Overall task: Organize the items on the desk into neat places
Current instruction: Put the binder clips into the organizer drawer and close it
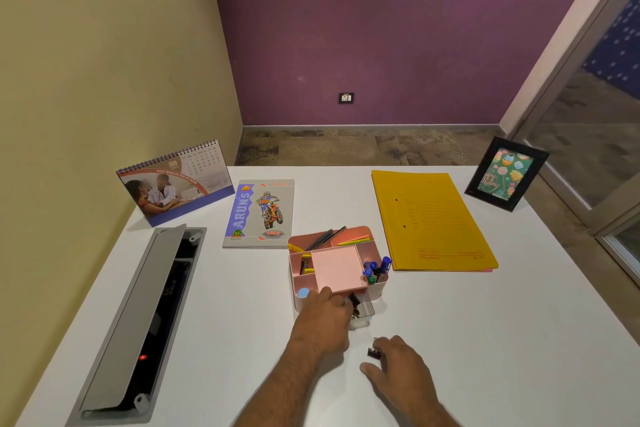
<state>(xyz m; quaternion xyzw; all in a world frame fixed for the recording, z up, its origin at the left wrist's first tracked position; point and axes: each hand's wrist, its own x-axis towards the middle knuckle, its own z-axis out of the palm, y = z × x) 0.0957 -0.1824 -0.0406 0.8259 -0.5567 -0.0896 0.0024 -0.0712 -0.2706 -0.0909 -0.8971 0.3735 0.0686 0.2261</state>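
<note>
small clips, open drawer: where a slip could come from

a pink desk organizer is seen near the middle of the white desk, with a small clear drawer pulled out at its front and a black binder clip visible in it. the front edge of the organizer is touched by the left hand, its fingers curled over the rim beside the drawer. a second binder clip is pinched at the fingertips of the right hand, just short of the drawer.

the clip is held only lightly, so it could be dropped onto the desk if the pinch is loosened before the drawer is reached. the organizer looks light; it could be shoved back toward the notebook or the yellow folder if it is pressed too hard, and the pens standing in its right compartment could be tipped. the drawer could be jammed if the clips are left standing proud when it is shut.
</note>
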